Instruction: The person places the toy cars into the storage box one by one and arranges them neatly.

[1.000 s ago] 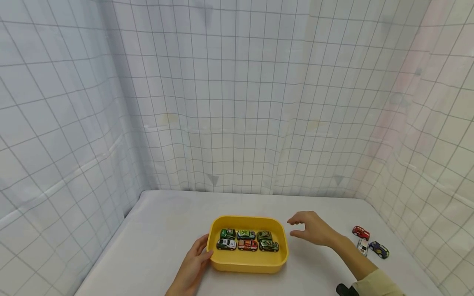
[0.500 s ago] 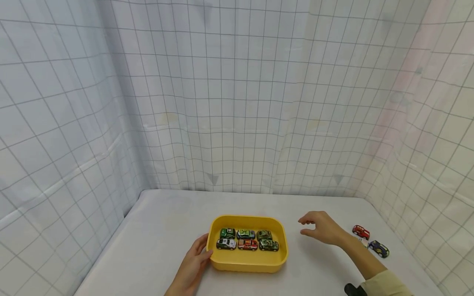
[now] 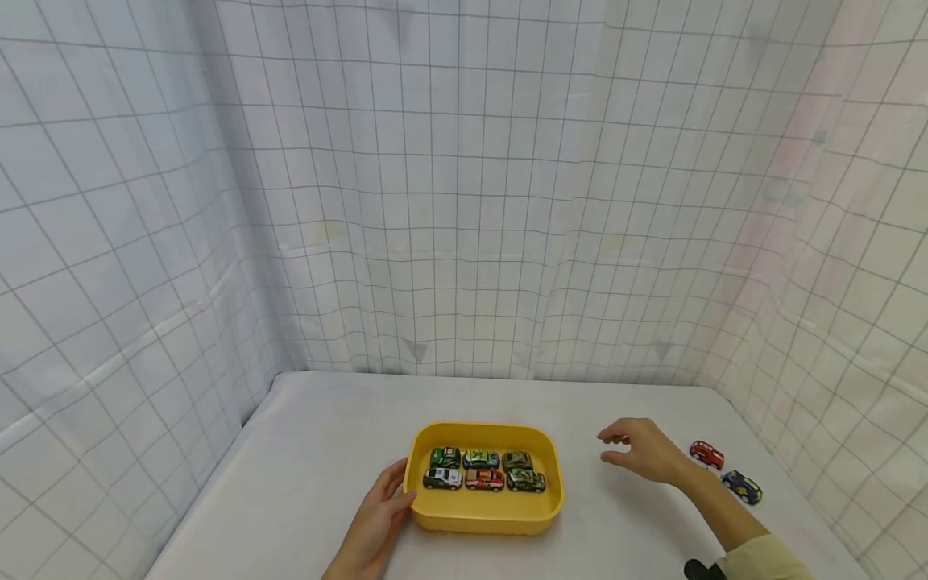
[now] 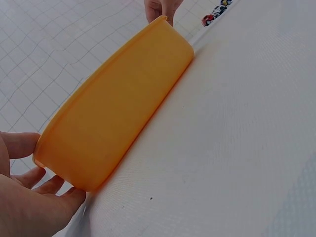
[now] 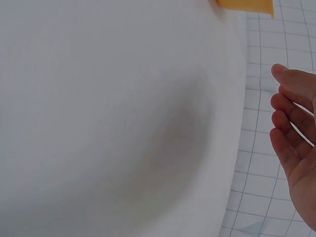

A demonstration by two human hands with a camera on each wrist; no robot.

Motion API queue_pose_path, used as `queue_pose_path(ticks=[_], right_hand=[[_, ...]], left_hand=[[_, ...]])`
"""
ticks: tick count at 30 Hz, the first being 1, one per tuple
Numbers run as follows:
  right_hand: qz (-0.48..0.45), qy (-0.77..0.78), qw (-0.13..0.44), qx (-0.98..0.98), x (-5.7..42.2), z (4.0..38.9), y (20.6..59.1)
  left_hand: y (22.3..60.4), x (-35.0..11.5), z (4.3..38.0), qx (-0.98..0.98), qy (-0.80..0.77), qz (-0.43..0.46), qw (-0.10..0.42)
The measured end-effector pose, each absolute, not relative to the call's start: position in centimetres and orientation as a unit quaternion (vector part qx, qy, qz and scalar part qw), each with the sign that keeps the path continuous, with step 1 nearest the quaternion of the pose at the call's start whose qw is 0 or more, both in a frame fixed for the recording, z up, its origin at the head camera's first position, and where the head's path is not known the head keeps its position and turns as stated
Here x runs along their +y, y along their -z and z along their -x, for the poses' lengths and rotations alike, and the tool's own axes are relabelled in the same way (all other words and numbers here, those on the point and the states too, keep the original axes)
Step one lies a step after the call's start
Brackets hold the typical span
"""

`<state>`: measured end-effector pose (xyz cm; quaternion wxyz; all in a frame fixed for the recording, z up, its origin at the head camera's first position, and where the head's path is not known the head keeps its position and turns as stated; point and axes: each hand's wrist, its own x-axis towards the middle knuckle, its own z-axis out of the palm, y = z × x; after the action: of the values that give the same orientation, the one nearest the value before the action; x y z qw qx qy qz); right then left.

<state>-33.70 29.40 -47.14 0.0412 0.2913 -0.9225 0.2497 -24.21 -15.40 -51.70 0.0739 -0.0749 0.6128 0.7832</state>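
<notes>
A yellow plastic tray (image 3: 482, 512) sits on the white table with several toy cars inside, lined up in two rows. Among them are a white and green car (image 3: 442, 478), an orange-red car (image 3: 484, 480) and a camouflage car (image 3: 526, 481). My left hand (image 3: 379, 507) grips the tray's left end, thumb at the rim and fingers against the outer wall, as the left wrist view shows. To the right of the tray, my right hand (image 3: 640, 449) hovers over the table. Its fingers are loosely bent and hold nothing, thumb apart from them in the right wrist view (image 5: 298, 133).
On the table's right side lie a red toy car (image 3: 706, 454) and a dark blue toy car (image 3: 743, 487). A white car between them is mostly hidden behind my right forearm. White gridded curtains (image 3: 464, 242) enclose the table at the back and both sides.
My right hand has moved to the right, away from the tray, and its forearm now covers most of the white car. The left hand and the tray have stayed in place.
</notes>
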Motion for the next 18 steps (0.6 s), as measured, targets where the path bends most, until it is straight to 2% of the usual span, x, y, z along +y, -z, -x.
queue_pose_path(ticks=[7, 18], right_hand=[[-0.289, -0.247, 0.063, -0.923, 30.6, 33.5, 47.5], [-0.282, -0.246, 0.067, -0.925, 32.4, 33.3, 48.2]], left_hand=[[51.6, -15.4, 24.1, 0.611, -0.785, 0.073, 0.074], [51.6, -15.5, 24.2, 0.612, -0.784, 0.073, 0.077]])
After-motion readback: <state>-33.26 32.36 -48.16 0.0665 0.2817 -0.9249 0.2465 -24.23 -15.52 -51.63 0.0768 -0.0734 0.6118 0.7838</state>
